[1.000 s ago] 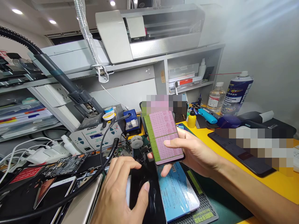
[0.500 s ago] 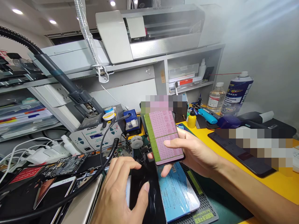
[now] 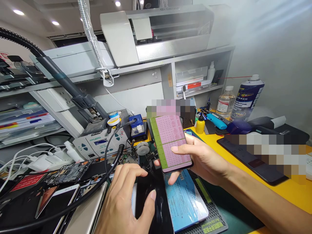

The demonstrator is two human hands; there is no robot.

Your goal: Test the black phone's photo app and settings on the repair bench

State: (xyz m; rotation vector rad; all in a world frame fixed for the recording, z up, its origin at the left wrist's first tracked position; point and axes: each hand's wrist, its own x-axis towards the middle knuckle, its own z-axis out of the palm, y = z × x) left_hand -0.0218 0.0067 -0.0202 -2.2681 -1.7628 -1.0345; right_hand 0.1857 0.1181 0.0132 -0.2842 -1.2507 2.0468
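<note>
R hand (image 3: pixel 197 159) curled, gripping phone (image 3: pixel 170 144) by edges, pink-green screen facing up. Phone at 1 o'clock from L hand (image 3: pixel 124 198), part-open, on black glass panel (image 3: pixel 153 201), grip unclear. Blue pkg (image 3: pixel 184 201) at 3 o'clock of panel.

A yellow workbench (image 3: pixel 275 191) carries a dark repair mat (image 3: pixel 214 208).

Bare left hand (image 3: pixel 124 198), bare right hand (image 3: pixel 202 159), uncovered right forearm (image 3: pixel 260 201)
</note>
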